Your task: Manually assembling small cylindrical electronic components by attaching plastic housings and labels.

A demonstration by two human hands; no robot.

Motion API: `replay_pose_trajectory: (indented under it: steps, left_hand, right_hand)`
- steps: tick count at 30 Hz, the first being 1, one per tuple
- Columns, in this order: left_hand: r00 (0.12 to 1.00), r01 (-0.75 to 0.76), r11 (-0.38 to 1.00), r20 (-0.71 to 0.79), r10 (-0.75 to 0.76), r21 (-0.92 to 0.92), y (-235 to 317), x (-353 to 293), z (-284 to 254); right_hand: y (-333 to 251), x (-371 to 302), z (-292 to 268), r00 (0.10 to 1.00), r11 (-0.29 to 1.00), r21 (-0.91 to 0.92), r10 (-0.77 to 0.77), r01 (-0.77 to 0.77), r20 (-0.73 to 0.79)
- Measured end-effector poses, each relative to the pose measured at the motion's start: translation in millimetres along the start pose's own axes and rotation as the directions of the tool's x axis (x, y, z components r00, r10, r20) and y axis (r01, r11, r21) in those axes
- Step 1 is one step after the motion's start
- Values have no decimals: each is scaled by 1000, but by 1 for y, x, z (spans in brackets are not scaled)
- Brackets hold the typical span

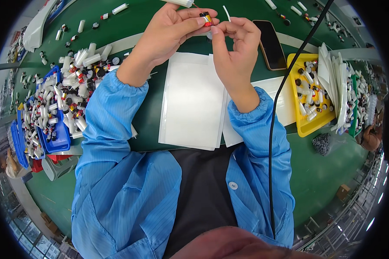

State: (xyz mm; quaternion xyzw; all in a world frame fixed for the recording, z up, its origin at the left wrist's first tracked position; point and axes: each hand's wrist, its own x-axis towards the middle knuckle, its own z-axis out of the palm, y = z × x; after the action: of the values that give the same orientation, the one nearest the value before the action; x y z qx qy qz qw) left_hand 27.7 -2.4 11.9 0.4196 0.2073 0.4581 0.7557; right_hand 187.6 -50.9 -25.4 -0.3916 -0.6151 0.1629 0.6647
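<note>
My left hand is raised over the far part of the table, its fingers closed on a small red, black and gold cylindrical part. A white plastic cylinder shows at the top edge above this hand, joined to the part by a thin reddish wire. My right hand meets it from the right, thumb and forefinger pinched at the part's lower edge; what lies between those fingertips is hidden. A thin white stick stands up behind the right fingers. White sheets lie below both hands.
At left, white cylinders and small parts heap over blue trays. A yellow tray with similar parts stands right, beside a phone. A black cable crosses the right side. Loose cylinders lie on the green table. People sit at both sides.
</note>
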Motion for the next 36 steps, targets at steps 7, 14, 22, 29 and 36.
replay_pose_trajectory:
  steps: [7, 14, 22, 29, 36]
  left_hand:
    - [998, 0, 994, -56, 6, 107, 6, 0, 3]
    - [1000, 7, 994, 6, -7, 110, 12, -2, 6]
    - [1000, -1, 984, 11, -1, 175, 11, -1, -2]
    - [1000, 5, 988, 16, -8, 155, 9, 1, 0]
    - [993, -34, 975, 114, 10, 218, 7, -1, -1]
  right_hand:
    - [0, 0, 3, 997, 997, 12, -75, 76, -13]
    - [3, 0, 3, 997, 996, 86, -21, 16, 67]
    - [-1, 7, -4, 955, 889, 351, 258, -294, 145]
    - [4, 11, -10, 990, 978, 188, 74, -95, 117]
    - [-5, 26, -28, 911, 767, 496, 296, -406, 288]
